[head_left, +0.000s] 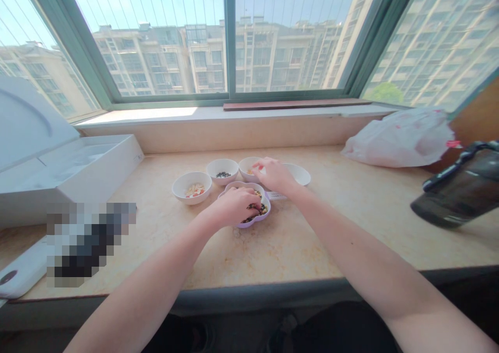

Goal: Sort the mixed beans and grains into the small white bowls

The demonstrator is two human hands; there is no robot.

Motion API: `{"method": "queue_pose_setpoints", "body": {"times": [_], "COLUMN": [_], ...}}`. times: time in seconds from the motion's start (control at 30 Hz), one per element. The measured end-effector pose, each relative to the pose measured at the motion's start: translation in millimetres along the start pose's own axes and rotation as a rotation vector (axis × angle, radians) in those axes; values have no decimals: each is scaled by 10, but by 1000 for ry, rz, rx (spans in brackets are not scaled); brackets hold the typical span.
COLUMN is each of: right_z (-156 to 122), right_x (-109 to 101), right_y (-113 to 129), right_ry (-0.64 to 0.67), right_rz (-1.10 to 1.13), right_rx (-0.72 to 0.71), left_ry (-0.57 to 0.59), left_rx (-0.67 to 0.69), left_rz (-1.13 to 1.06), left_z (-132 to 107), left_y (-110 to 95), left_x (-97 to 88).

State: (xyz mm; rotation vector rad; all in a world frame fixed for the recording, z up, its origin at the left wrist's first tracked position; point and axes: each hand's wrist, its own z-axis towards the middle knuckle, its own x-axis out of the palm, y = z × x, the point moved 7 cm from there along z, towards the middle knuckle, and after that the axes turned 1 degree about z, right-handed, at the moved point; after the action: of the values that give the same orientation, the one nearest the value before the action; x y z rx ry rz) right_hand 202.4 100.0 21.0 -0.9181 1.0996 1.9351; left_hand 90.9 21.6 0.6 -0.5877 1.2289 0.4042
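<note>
A purple flower-shaped bowl (pixel 264 216) with dark and mixed bits inside sits on the marble counter (pixel 296 238). My left hand (pixel 234 206) rests over its left side, fingers curled down into the contents in a pinch. My right hand (pixel 274 174) reaches past it to a white bowl (pixel 245 167), fingers bent over its rim; what they hold is hidden. Another white bowl (pixel 222 170) holds dark seeds. A third white bowl (pixel 191 186) at the left holds pale and red pieces. A white dish (pixel 301 174) lies behind my right wrist.
An open white box (pixel 78 171) stands at the left, a white flat device (pixel 19 272) by the front left edge. A white plastic bag (pixel 401 137) lies at the back right, and a dark jug (pixel 460 186) at the right. The window sill (pixel 234 115) runs behind.
</note>
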Motion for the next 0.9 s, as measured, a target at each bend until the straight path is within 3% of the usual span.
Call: {"method": "queue_pose_setpoints", "body": {"times": [0.33, 0.73, 0.9], "right_z": [-85, -106, -125], "right_x": [-61, -32, -29], "right_y": [-7, -1, 26], "right_ry": [-13, 13, 25], "right_rz": [58, 107, 145], "right_rx": [-22, -29, -45], "left_ry": [-103, -238, -262], "left_rx": [13, -83, -122], "left_rz": [59, -211, -188], "left_z": [-15, -85, -155], "left_y": [8, 118, 207], "left_x": [-77, -243, -328]}}
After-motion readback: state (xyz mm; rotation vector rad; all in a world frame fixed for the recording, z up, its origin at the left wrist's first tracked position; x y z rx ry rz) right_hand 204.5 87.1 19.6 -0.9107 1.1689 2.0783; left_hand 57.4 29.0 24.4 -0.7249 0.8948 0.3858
